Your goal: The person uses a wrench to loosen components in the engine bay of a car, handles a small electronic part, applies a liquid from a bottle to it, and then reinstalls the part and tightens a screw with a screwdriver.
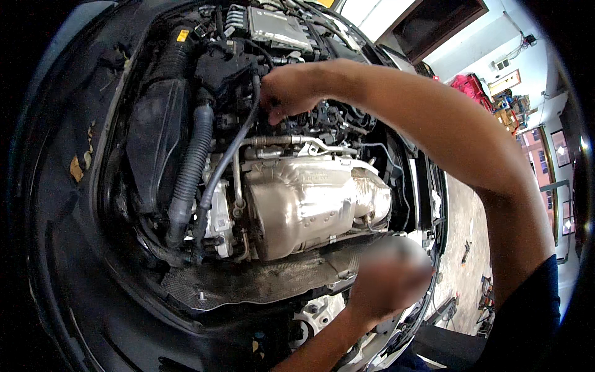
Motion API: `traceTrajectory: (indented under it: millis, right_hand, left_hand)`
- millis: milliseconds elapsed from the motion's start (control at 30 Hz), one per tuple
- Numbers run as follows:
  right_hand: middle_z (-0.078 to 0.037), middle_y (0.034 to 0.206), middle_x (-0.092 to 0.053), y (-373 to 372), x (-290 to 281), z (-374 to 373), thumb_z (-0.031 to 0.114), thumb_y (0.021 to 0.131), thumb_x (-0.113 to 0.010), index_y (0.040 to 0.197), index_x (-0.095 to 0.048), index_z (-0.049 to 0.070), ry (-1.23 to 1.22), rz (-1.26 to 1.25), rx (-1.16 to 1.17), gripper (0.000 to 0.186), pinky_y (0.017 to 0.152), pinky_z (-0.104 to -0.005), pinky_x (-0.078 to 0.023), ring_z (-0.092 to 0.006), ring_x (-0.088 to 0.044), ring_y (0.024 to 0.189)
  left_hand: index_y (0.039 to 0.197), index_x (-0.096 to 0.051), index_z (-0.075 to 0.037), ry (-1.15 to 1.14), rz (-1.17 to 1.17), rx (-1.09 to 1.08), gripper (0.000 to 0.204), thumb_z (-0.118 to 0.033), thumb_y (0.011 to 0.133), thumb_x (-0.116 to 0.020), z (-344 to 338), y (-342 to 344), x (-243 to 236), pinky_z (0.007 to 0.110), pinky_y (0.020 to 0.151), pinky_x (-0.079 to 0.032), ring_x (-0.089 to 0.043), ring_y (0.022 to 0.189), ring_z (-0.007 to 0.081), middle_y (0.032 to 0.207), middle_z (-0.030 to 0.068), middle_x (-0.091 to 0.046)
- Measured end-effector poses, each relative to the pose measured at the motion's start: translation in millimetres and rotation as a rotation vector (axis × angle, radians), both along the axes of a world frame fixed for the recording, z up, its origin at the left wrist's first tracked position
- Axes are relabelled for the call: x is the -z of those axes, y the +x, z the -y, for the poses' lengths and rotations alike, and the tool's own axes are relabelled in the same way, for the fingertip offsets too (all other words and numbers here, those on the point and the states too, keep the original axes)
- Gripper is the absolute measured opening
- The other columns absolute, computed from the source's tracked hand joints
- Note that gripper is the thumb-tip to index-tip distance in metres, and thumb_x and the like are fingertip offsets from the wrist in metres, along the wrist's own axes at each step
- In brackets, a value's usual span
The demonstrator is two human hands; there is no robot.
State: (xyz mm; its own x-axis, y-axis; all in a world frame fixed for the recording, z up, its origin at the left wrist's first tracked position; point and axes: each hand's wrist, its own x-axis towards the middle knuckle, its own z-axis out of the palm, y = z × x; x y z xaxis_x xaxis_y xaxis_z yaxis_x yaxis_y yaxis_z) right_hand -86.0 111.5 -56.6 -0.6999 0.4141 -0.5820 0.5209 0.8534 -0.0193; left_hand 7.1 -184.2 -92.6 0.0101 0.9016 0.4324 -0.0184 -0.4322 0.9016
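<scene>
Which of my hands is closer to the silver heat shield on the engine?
Left. Your left hand is blurred but sits just beside the silver heat shield's lower right corner. Your right hand is farther up, among the hoses above it.

Red bag (pixel 472 87), window (pixel 538 162) (far wall), tools on concrete floor (pixel 462 248).

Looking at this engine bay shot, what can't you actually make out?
- Head view: left hand is a blur, so its grip cannot be told.
- Right hand curls down, hiding its fingers' tips and whatever part they touch.
- The engine bay's left side sinks into the dark fisheye rim.
- Tools on the workshop floor are too small to identify.
</scene>
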Motion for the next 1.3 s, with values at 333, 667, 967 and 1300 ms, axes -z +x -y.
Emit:
traceTrajectory:
  millis: [333,667,967,1300]
  right_hand:
    - [-0.010,0.064,-0.062,8.8,-17.2,22.2,0.027,0.090,-0.062,0.076,-0.064,-0.002,-0.044,0.108,0.096,0.032,0.055,-0.0361,-0.053,-0.0192,-0.063,0.060]
    - [-0.016,0.091,-0.069,-7.4,10.9,11.8,0.027,0.077,-0.075,0.104,-0.064,0.003,0.201,0.276,-0.082,0.038,0.085,-0.0421,-0.053,-0.0293,-0.067,0.090]
    - [-0.017,0.092,-0.069,-7.9,20.5,14.7,0.027,0.073,-0.077,0.101,-0.067,0.003,0.221,0.215,-0.094,0.038,0.082,-0.0408,-0.054,-0.0299,-0.067,0.092]
    - [-0.016,0.081,-0.068,-19.9,-0.6,31.4,0.026,0.074,-0.077,0.099,-0.063,-0.002,0.112,0.325,0.018,0.040,0.065,-0.0335,-0.059,-0.0266,-0.069,0.075]
  left_hand:
    - [0.064,-0.051,-0.009,0.000,-0.084,-0.022,0.033,-0.029,0.083,-0.069,-0.2,-0.7,0.2,0.040,0.043,-0.043,-0.055,0.047,0.0273,0.053,0.0082,-0.051]
    - [0.062,-0.046,-0.007,0.027,0.026,-0.045,0.037,-0.027,0.086,-0.065,-1.1,1.0,7.3,0.041,0.045,-0.042,-0.054,0.048,0.0273,0.054,0.0076,-0.051]
    - [0.061,-0.046,-0.008,0.014,0.035,-0.057,0.036,-0.025,0.086,-0.066,-0.7,5.1,8.3,0.040,0.045,-0.043,-0.054,0.047,0.0269,0.055,0.0085,-0.052]
    - [0.062,-0.049,-0.008,0.009,0.006,-0.094,0.035,-0.027,0.087,-0.065,1.2,2.7,7.3,0.040,0.046,-0.046,-0.058,0.049,0.0272,0.052,0.0094,-0.053]
